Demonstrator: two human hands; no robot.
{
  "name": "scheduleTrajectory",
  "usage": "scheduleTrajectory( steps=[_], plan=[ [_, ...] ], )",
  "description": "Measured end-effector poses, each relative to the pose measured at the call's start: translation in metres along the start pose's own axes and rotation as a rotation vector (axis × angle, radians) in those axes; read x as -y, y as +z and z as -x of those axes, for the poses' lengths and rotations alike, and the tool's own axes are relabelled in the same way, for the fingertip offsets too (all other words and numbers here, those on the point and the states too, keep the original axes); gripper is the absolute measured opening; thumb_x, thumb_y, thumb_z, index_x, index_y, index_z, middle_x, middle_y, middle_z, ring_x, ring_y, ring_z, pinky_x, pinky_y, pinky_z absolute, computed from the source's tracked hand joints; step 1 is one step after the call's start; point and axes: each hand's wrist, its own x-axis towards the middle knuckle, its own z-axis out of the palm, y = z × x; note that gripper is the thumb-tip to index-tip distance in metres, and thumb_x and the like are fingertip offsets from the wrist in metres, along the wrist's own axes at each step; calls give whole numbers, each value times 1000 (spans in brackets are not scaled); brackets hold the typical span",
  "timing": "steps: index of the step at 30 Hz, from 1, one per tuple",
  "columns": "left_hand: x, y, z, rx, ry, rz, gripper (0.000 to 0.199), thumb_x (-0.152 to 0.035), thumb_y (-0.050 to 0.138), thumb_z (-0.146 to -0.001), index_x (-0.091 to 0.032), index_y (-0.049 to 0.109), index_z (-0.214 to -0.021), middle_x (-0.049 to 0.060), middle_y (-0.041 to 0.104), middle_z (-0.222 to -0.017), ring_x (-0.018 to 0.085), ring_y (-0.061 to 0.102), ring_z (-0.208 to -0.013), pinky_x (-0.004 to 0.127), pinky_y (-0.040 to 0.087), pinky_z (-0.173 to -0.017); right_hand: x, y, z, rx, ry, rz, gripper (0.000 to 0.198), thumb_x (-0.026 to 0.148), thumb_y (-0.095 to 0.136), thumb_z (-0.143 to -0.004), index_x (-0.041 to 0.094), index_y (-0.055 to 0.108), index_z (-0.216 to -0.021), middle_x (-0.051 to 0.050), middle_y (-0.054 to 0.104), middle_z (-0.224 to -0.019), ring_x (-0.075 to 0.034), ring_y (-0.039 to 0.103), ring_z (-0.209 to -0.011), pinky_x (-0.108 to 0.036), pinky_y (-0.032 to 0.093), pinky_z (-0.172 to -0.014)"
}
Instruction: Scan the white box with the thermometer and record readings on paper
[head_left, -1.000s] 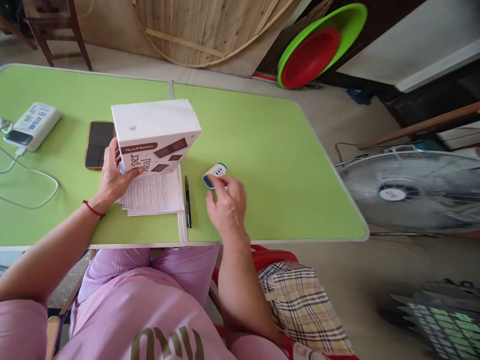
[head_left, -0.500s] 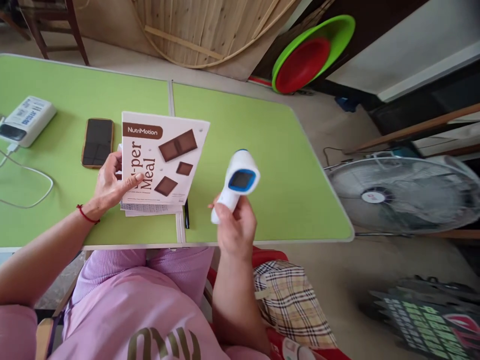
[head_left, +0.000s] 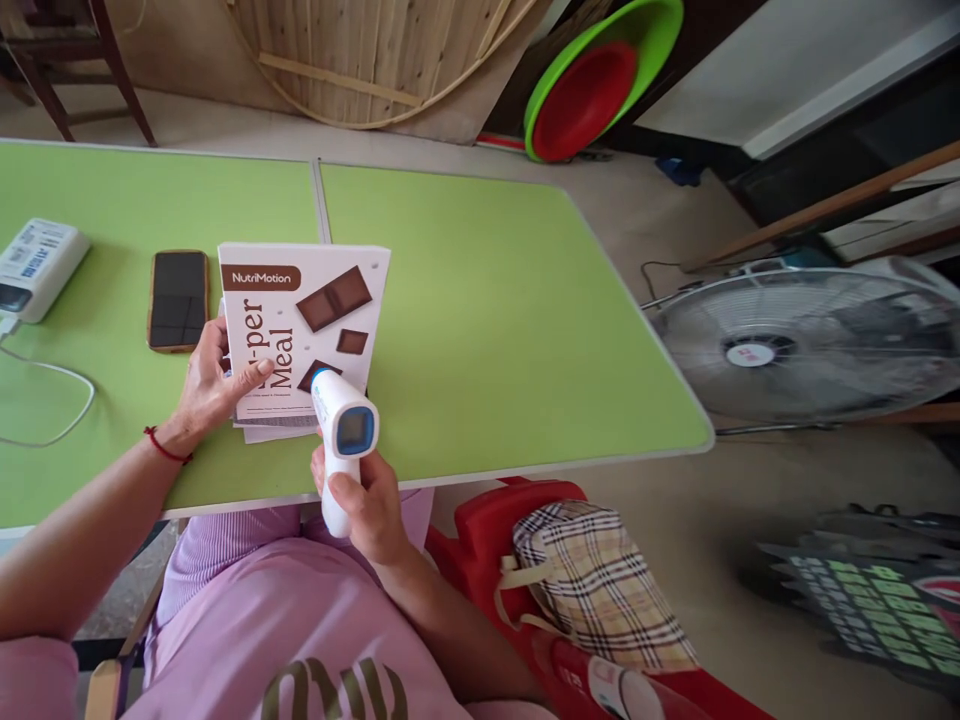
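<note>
My left hand is closed on the left edge of a white NutriMotion box, thumb across its printed front. Chocolate squares are pictured on the box, which is tilted up above the table. Printed paper shows under its lower edge. In my right hand is a white and blue infrared thermometer, gripped by its handle. Its small screen faces me, and its front end overlaps the box's lower right part in view. Whether the two touch I cannot tell.
The green folding table carries a phone and a white power bank with a white cable. On the right stands a floor fan. A checked bag rests on a red chair.
My right hand has brought the thermometer left and down, in front of the box's lower right corner. The left hand keeps its hold on the box. The view has shifted slightly.
</note>
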Motion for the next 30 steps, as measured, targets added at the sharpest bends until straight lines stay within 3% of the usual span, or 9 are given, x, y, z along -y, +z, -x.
scheduleTrajectory(
  steps=[9, 16, 30],
  plan=[
    [-5, -1, -1, 17, 26, 8, 65, -65, 82, -73, -19, 59, -112, 10, 72, -105, 29, 71, -90, 41, 61, -70, -2, 10, -3, -29, 39, -4, 36, 53, 72, -77, 23, 63, -93, 3, 52, -69, -12, 43, -59, -28, 40, -55],
    [-14, -1, -3, 103, 45, 26, 65, -65, 80, -77, -20, 62, -119, 10, 72, -112, 33, 70, -102, 50, 61, -86, -6, 10, -2, -60, 40, -13, 38, 56, 73, -75, 23, 64, -91, 2, 52, -70, -12, 43, -60, -29, 39, -56],
    [-10, -5, -3, 69, 46, -1, 62, -64, 80, -76, -21, 62, -116, 10, 70, -105, 31, 70, -91, 46, 62, -76, -8, 19, -2, -71, 22, -20, 43, 62, 71, -75, 22, 59, -86, 3, 48, -67, -11, 39, -57, -27, 35, -53]
  ],
)
